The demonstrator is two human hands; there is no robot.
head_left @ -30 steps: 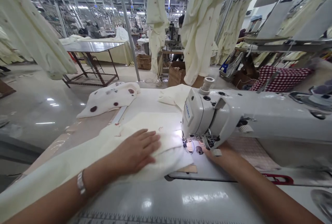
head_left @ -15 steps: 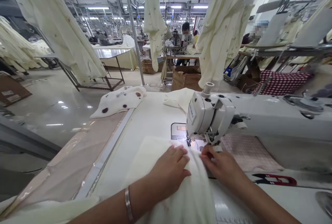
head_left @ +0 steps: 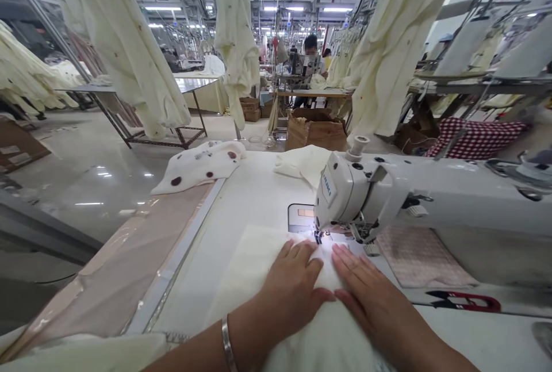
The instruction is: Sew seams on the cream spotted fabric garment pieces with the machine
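A cream fabric piece (head_left: 254,271) lies on the white sewing table (head_left: 254,194), its far edge just in front of the needle of the white sewing machine (head_left: 366,194). My left hand (head_left: 291,294) lies flat on the fabric, fingers stretched toward the needle, a metal bangle on the wrist. Beside it, my right hand (head_left: 371,297) also presses flat on the fabric, fingers straight and pointing at the presser foot. Both hands are open and hold nothing.
A spotted white fabric piece (head_left: 198,166) and a cream piece (head_left: 302,164) lie at the table's far edge. Red thread snips (head_left: 466,301) rest right of the machine on the table. Cream garments (head_left: 129,44) hang overhead. A cardboard box (head_left: 317,129) and another worker (head_left: 309,53) are beyond.
The fabric was pulled back toward me and its edge set before the needle. My left hand moved right to the needle area; my right hand went from pinching the edge to lying flat.
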